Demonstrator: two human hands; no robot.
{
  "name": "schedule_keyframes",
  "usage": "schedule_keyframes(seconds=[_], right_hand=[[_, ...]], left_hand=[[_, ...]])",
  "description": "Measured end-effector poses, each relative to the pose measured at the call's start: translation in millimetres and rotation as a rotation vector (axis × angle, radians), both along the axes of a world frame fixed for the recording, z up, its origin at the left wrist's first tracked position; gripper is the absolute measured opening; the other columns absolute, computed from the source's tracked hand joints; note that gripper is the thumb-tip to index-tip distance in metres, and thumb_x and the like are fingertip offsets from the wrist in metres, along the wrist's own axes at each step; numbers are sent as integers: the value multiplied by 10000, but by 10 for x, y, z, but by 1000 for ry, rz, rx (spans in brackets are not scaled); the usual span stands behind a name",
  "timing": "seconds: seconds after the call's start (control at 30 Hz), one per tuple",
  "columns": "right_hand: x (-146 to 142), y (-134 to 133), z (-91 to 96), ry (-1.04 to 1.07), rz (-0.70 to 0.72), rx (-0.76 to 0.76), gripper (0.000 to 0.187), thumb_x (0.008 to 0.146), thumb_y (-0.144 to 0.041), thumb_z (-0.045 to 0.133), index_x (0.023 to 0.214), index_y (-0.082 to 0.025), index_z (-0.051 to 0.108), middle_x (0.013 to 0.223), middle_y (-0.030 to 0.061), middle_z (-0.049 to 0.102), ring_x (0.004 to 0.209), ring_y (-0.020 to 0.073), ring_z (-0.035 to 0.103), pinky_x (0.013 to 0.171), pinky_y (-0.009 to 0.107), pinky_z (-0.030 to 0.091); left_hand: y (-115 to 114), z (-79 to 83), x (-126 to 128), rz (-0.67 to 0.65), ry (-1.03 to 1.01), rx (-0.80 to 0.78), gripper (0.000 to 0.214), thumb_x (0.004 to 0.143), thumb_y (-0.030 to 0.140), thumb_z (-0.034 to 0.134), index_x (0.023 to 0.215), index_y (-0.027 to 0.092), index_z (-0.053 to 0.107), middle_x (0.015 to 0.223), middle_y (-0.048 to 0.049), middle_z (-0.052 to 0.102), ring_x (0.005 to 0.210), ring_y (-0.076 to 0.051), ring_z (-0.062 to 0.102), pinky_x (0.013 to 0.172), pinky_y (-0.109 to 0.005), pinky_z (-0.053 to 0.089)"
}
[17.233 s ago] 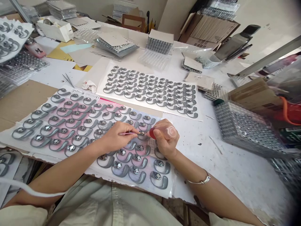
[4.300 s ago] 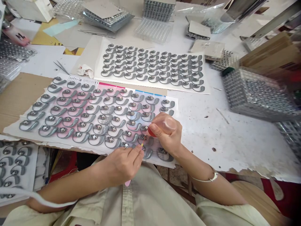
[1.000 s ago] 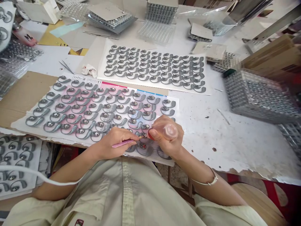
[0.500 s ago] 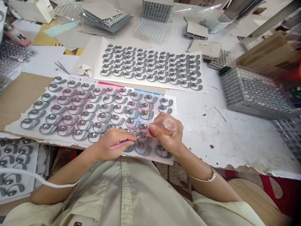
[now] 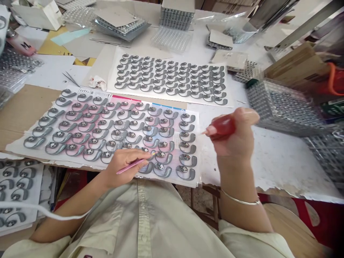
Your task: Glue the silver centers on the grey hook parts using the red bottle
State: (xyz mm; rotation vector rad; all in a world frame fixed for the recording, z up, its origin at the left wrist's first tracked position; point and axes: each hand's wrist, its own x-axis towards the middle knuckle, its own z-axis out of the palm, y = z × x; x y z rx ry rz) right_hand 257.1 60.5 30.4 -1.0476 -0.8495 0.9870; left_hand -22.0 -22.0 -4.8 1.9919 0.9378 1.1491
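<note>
My left hand (image 5: pixel 126 166) pinching a pink brush (image 5: pixel 131 166), its tip at a grey hook-shaped part (image 5: pixel 150 154) (touching, I think; hard to tell from here), my right hand (image 5: pixel 236 138) curled round a red-tinted squeeze bottle (image 5: pixel 221 126), raised just past the printed sheet's (image 5: pixel 197 122) edge

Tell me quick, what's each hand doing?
Left hand: closed, holding a pink applicator stick.
Right hand: closed, holding a small red bottle.
</note>
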Motion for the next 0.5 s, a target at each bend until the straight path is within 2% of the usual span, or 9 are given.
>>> schedule_keyframes(seconds=[0.03,0.07,0.1,0.2,0.27,0.33,0.5], right_hand=[[126,15,-2,23,40,-43,286,789,-396,682,708,-257,446,519,-63,543,422,133,560,446,273,477],[245,12,-25,59,10,-32,337,770,-416,695,667,-245,424,463,-81,491,393,132,532,474,299,502],[349,-6,-67,57,-12,-62,341,753,-436,704,660,-239,441,469,-79,503,407,142,545,526,340,537],[528,-113,-259,-13,56,-148,391,781,-520,651,602,-207,499,517,-42,551,452,143,576,624,398,574],[528,-179,-366,-28,128,-141,403,808,-502,632,570,-201,509,536,-39,559,454,125,563,691,418,583],[463,-212,-408,-10,122,-122,414,787,-462,672,528,-195,492,522,-44,544,469,108,549,777,417,581],[268,-144,-327,24,29,-137,444,722,-471,724,501,-192,460,486,-60,499,479,94,527,921,423,537]], left_hand=[[-26,-7,-16,47,-17,32,223,848,105,635,1061,156,676,946,-78,741,845,-166,709,748,-260,583],[-49,-17,-34,98,-22,69,233,842,89,634,1060,161,674,945,-76,740,831,-165,705,741,-271,583],[-70,-31,-53,148,-18,108,241,839,78,632,1058,168,675,943,-74,739,817,-164,698,736,-286,581],[-103,-95,-104,234,17,172,247,843,82,630,1060,189,677,911,-60,734,793,-166,664,746,-334,566],[-103,-145,-122,233,20,159,245,848,80,626,1065,184,677,896,-60,729,813,-171,649,771,-351,555],[-90,-183,-127,231,5,140,244,847,71,623,1063,170,678,894,-67,725,828,-173,645,782,-350,549],[-29,-219,-127,255,-9,129,219,850,97,632,1051,165,685,877,-68,715,840,-175,646,779,-332,548]])
